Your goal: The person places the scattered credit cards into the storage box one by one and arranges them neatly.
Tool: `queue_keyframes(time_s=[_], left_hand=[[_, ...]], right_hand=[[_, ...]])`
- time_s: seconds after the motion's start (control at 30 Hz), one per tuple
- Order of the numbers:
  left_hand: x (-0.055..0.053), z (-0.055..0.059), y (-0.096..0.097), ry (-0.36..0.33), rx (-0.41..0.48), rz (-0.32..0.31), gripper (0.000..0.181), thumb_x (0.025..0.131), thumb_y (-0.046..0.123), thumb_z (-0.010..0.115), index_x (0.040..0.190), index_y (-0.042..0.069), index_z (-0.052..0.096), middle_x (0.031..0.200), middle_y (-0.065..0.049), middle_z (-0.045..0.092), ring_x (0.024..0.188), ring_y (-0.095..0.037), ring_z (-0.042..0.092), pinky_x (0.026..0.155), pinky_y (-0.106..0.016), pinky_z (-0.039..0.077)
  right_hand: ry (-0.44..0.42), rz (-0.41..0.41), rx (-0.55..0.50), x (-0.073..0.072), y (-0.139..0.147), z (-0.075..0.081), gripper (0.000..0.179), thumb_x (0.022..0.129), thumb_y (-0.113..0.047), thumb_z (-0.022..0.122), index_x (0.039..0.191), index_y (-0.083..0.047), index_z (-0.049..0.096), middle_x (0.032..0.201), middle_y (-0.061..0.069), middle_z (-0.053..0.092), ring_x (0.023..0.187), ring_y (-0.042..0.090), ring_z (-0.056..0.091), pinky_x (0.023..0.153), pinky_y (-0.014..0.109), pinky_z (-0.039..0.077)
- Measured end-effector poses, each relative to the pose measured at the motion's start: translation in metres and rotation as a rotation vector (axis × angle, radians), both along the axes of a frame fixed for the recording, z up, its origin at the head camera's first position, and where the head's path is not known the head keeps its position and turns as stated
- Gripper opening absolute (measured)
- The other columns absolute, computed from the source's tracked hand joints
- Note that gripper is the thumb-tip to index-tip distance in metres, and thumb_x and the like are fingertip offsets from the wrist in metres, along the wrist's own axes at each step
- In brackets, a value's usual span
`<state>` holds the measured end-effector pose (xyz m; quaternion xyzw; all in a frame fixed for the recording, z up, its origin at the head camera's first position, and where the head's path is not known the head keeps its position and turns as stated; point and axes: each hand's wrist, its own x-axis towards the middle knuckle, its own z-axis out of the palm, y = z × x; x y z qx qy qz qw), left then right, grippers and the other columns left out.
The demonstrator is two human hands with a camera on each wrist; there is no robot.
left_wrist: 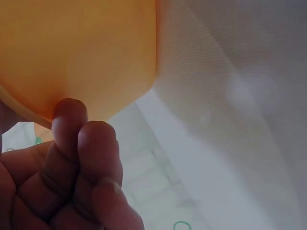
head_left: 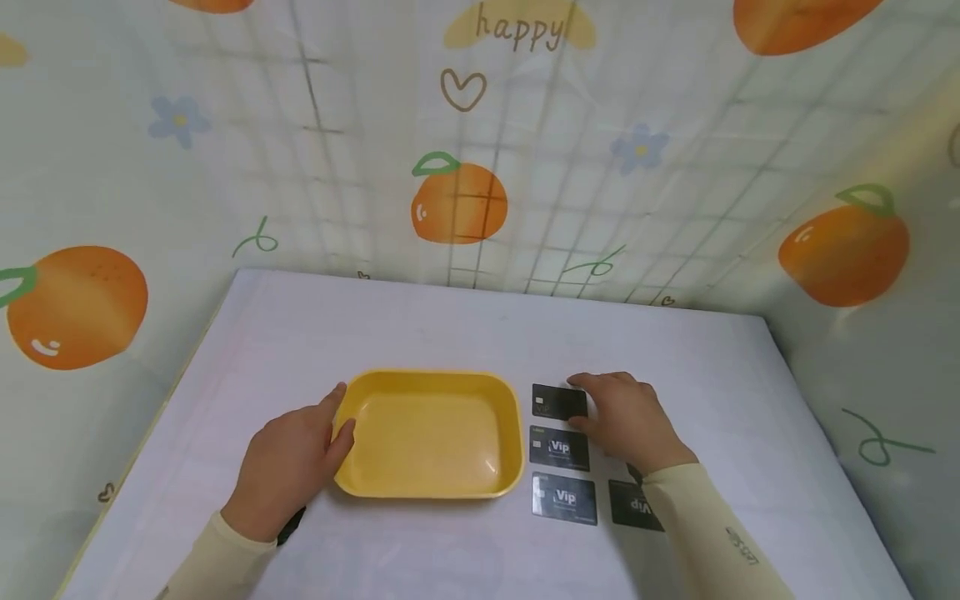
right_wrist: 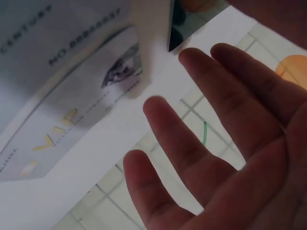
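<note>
My left hand (head_left: 288, 458) grips the left rim of a yellow plastic tray (head_left: 427, 442), thumb over the edge and fingers against the outer wall. The left wrist view has those fingertips (left_wrist: 69, 117) right at the tray. On the right, my right hand (head_left: 630, 417) reaches over a black card (head_left: 555, 402) that lies flat, with index fingertip and thumb at its right corners. Its other fingers stretch out, spread apart, in the right wrist view. Below lie a dark Vip card (head_left: 558, 450) and a greyer Vip card (head_left: 564, 498).
Another dark card (head_left: 632, 508) lies partly under the right sleeve. Pale cards with gold VIP lettering (right_wrist: 55, 129) show beneath the right hand in its wrist view. The white table (head_left: 360, 321) meets a curtain printed with oranges (head_left: 459, 204) at the back and sides.
</note>
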<state>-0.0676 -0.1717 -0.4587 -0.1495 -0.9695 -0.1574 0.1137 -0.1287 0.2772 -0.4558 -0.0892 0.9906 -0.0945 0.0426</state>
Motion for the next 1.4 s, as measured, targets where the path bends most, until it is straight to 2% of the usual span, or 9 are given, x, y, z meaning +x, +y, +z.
queue_keyframes(time_s=[0.13,0.4,0.53,0.67,0.77,0.97,1.17,1.3,1.4], left_hand=[[0.0,-0.002,0.0,-0.016,0.015,-0.004,0.051,0.1,0.026,0.066,0.146,0.003,0.063,0.057,0.01,0.035,0.047,-0.008,0.031,0.042,-0.027,0.028],[-0.004,-0.008,0.0,0.027,0.021,-0.014,0.05,0.099,0.025,0.067,0.144,0.003,0.064,0.059,0.011,0.036,0.048,-0.008,0.032,0.042,-0.027,0.029],[-0.003,-0.009,-0.001,0.034,0.029,-0.024,0.049,0.099,0.024,0.066,0.144,0.004,0.064,0.06,0.011,0.037,0.049,-0.008,0.032,0.042,-0.026,0.029],[-0.002,-0.009,-0.002,0.036,0.037,-0.032,0.049,0.099,0.022,0.066,0.144,0.004,0.064,0.06,0.011,0.037,0.049,-0.007,0.032,0.043,-0.026,0.029],[-0.001,-0.008,-0.003,0.033,0.041,-0.035,0.048,0.099,0.02,0.064,0.144,0.003,0.064,0.06,0.011,0.037,0.049,-0.007,0.032,0.043,-0.025,0.029],[0.0,-0.007,-0.005,0.027,0.048,-0.04,0.048,0.099,0.019,0.063,0.145,0.003,0.064,0.06,0.011,0.037,0.049,-0.006,0.032,0.043,-0.025,0.03],[0.001,-0.009,-0.006,0.038,0.066,-0.045,0.047,0.098,0.017,0.063,0.143,0.003,0.065,0.06,0.011,0.036,0.049,-0.006,0.03,0.043,-0.024,0.028],[0.001,-0.01,-0.005,0.041,0.068,-0.044,0.047,0.098,0.017,0.063,0.143,0.003,0.065,0.059,0.011,0.035,0.049,-0.006,0.029,0.043,-0.024,0.027],[0.001,-0.01,-0.006,0.044,0.065,-0.042,0.047,0.098,0.017,0.063,0.143,0.002,0.065,0.059,0.011,0.035,0.049,-0.006,0.029,0.043,-0.024,0.027]], right_hand=[[-0.02,-0.013,-0.008,-0.002,0.001,-0.001,0.063,0.081,-0.03,0.093,0.139,-0.02,0.07,0.119,0.004,0.075,0.116,0.036,0.062,0.102,0.068,0.043],[-0.058,-0.052,-0.065,-0.009,0.003,0.003,0.064,0.077,-0.028,0.096,0.136,-0.02,0.072,0.116,0.001,0.072,0.106,0.032,0.059,0.092,0.058,0.053],[-0.077,-0.038,-0.076,-0.012,0.003,0.006,0.066,0.074,-0.027,0.097,0.134,-0.02,0.072,0.112,0.0,0.072,0.104,0.028,0.057,0.091,0.053,0.053],[-0.145,-0.011,-0.089,-0.017,0.004,0.006,0.064,0.075,-0.026,0.097,0.133,-0.02,0.071,0.106,0.0,0.069,0.1,0.026,0.057,0.089,0.049,0.055],[-0.195,-0.004,-0.093,-0.02,0.006,0.005,0.058,0.076,-0.026,0.097,0.128,-0.019,0.072,0.102,0.002,0.066,0.099,0.027,0.056,0.09,0.049,0.053],[-0.23,-0.02,-0.079,-0.026,0.007,0.0,0.052,0.073,-0.032,0.099,0.116,-0.018,0.074,0.105,0.005,0.064,0.105,0.028,0.054,0.093,0.051,0.053],[-0.246,-0.036,-0.056,-0.029,0.004,0.002,0.057,0.068,-0.034,0.101,0.111,-0.017,0.068,0.107,0.005,0.064,0.106,0.03,0.053,0.095,0.053,0.053],[-0.26,-0.046,-0.061,-0.029,0.001,0.003,0.057,0.066,-0.031,0.102,0.105,-0.018,0.063,0.097,0.002,0.065,0.096,0.027,0.059,0.088,0.048,0.055],[-0.283,-0.051,-0.086,-0.027,0.001,0.004,0.057,0.069,-0.029,0.101,0.106,-0.018,0.059,0.093,0.001,0.067,0.087,0.025,0.062,0.081,0.044,0.056]])
